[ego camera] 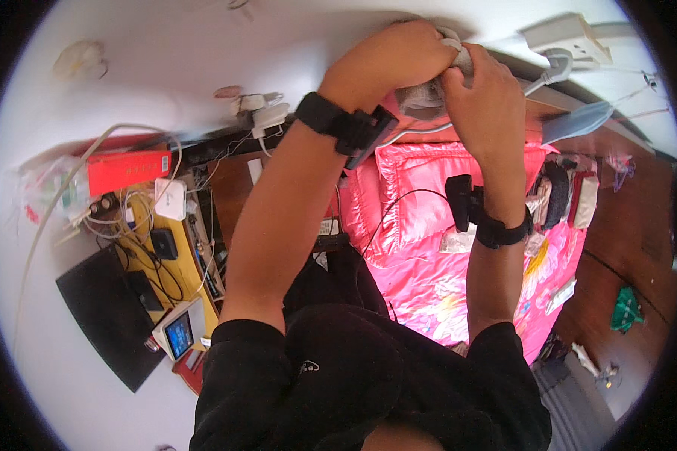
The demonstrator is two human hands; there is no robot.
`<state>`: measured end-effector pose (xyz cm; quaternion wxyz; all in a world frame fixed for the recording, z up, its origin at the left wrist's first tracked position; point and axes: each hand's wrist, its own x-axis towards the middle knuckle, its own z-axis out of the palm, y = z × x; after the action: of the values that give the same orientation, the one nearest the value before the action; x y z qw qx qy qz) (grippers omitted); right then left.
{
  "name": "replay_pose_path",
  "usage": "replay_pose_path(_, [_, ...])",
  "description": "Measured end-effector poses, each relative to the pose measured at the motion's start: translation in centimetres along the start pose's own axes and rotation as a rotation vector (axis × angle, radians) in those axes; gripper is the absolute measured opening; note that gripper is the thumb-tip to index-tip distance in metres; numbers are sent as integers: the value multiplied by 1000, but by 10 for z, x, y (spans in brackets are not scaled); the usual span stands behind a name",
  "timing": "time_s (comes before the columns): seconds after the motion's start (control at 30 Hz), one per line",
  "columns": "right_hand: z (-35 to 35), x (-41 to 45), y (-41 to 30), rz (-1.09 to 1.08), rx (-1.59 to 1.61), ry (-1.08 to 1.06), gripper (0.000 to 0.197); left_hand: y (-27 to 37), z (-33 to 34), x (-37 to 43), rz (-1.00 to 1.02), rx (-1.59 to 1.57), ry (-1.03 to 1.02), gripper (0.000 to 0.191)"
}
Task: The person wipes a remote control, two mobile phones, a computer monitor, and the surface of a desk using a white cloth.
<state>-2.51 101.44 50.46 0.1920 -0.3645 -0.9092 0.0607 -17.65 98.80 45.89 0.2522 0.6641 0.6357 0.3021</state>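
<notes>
Both arms reach up to the top of the view, where a bunched light-grey cloth [423,100] is close to the white wall. Part of it is hidden behind my hands, so its full shape cannot be told. My left hand [403,56] grips it, wrist bent and fingers mostly out of sight. On its other side, my right hand [485,101] pinches the cloth between thumb and fingers. Below the hands lies a shiny pink pillow [423,197] with a ruffled edge, on a pink flowered bedsheet [406,293]. Each wrist wears a black strap with a device.
A wall socket [567,42] with a grey plug is at the upper right, near a blue face mask [578,124]. Folded clothes [555,194] line the bed's right side. At left, a yellow desk [194,248] bears cables, a white router [170,199], a monitor [110,315] and a small lit screen [179,335].
</notes>
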Motion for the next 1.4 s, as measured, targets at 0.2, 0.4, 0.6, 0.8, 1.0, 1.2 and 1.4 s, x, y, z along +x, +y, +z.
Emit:
replay_pose_path(0.2, [10,-1,-35,-33,185,-142,28,-13,-5,-57,-269,-55,200,33])
replay_pose_path(0.4, [23,-11,-98,-300,466,-26,23,0,-10,-141,-451,-895,751,30])
replay_pose_path(0.6, [-8,-68,-129,268,1248,-13,21,30,-1,-267,-47,-1769,734,58])
replay_pose_path(0.8, [-37,-138,-179,361,1461,-183,32,39,61,-347,-334,-2097,459,56])
replay_pose_path(1.0, [-82,-201,-218,104,1284,-675,59,28,95,-406,-119,-2526,390,41])
replay_pose_path(1.2, [-41,-272,-186,257,612,-456,46,50,73,-477,-173,-2233,473,19])
replay_pose_path(1.4, [-14,-371,-215,879,1433,-830,63,96,68,-522,-279,-1357,521,31])
